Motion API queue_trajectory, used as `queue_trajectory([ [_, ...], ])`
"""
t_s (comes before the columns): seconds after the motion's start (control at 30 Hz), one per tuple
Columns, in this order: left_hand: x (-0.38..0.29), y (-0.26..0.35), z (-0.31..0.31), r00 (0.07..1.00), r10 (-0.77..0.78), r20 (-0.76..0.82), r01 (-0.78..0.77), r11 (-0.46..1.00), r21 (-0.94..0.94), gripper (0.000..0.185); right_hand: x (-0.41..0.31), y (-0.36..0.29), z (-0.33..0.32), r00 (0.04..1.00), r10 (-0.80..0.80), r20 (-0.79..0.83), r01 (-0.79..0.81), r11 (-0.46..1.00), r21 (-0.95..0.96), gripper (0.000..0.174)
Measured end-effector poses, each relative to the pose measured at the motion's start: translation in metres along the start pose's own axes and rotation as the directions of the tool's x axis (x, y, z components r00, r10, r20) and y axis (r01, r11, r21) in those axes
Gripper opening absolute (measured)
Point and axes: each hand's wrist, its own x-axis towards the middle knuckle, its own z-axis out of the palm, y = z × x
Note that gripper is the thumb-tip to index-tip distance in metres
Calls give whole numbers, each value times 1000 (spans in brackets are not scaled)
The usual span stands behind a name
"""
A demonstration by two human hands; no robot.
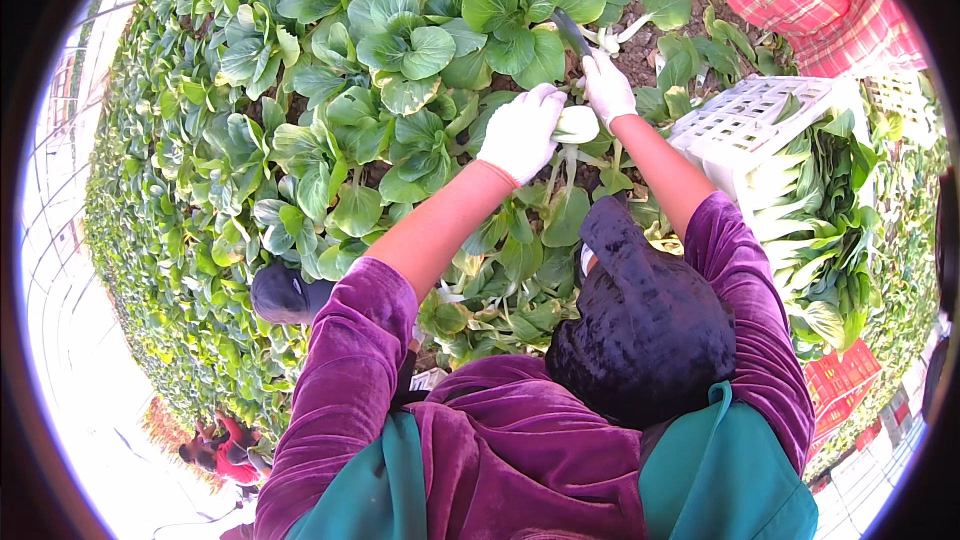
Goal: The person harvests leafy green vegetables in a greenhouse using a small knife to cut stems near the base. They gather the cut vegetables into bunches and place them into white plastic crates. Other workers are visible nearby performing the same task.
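Note:
My left hand (pixel 521 131), in a white knit glove, is closed around a head of bok choy. The pale, trimmed base of this bok choy (pixel 576 125) sticks out to the right of the fingers, while its leaves are mostly hidden under the hand. Just to the right, my right hand (pixel 607 86), gloved alike, grips a knife. The dark blade of the knife (pixel 571 33) points up and left, its tip beside a rooted bok choy plant (pixel 517 26). Loose bok choy leaves (pixel 566 210) lie below my hands.
A white plastic crate (pixel 720 142) packed with cut bok choy stands at right, with red crates (pixel 840 390) beyond. A person in a checked sleeve (pixel 795 7) is at upper right. Dense bok choy (pixel 300 127) spreads leftward. My dark-covered knee (pixel 645 315) juts up below my right forearm.

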Motion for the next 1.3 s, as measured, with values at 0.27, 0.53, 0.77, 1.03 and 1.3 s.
queue_trajectory([
  [0.27, 56, -63, 24, 962, -14, 274, -60, 964, 260, 28, 50, -30, 22, 992, -122, -17, 111, 945, -307, 41],
  [0.53, 96, -110, 15, 956, -213, 200, 135, 928, 346, 31, 45, -41, 30, 968, -238, 83, 252, 888, -384, 39],
  [0.77, 77, -132, 2, 961, -231, 151, 142, 883, 447, 25, 62, -21, 34, 991, -106, 79, 132, 852, -507, 38],
  [1.03, 69, -142, 3, 957, -260, 130, 178, 879, 443, 28, 69, -28, 37, 980, -118, 160, 180, 872, -455, 38],
  [1.3, 69, -140, -2, 943, -310, 124, 258, 913, 317, 42, 88, -50, 44, 951, -153, 268, 280, 794, -539, 34],
])
